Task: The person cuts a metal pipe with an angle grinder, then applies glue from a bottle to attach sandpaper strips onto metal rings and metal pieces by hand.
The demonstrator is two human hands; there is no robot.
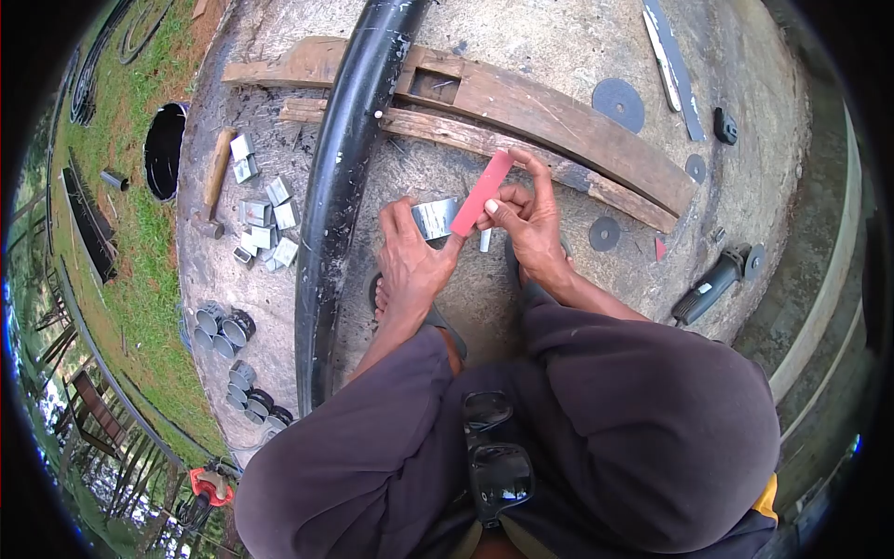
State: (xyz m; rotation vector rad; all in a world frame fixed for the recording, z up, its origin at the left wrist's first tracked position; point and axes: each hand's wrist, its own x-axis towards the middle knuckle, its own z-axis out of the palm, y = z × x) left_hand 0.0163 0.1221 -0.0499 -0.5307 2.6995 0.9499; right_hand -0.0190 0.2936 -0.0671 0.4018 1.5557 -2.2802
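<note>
My left hand [414, 250] is closed around a short cut piece of metal pipe [434, 220], its curved side shiny and scratched. Between the fingers and thumb of my right hand [529, 219] is a flat strip of red sandpaper [482, 194], tilted up to the right. The strip's lower end meets my left thumb, beside the pipe piece. Whether the sandpaper touches the metal I cannot tell. A small pale sliver [485, 240] shows below my right fingers.
A long black pipe [343, 186] crosses on the left, over wooden beams [559, 116]. Further left lie a hammer [216, 177], several square metal pieces [256, 212] and round pipe pieces [219, 331]. An angle grinder [712, 286] and cutting discs [618, 104] lie right.
</note>
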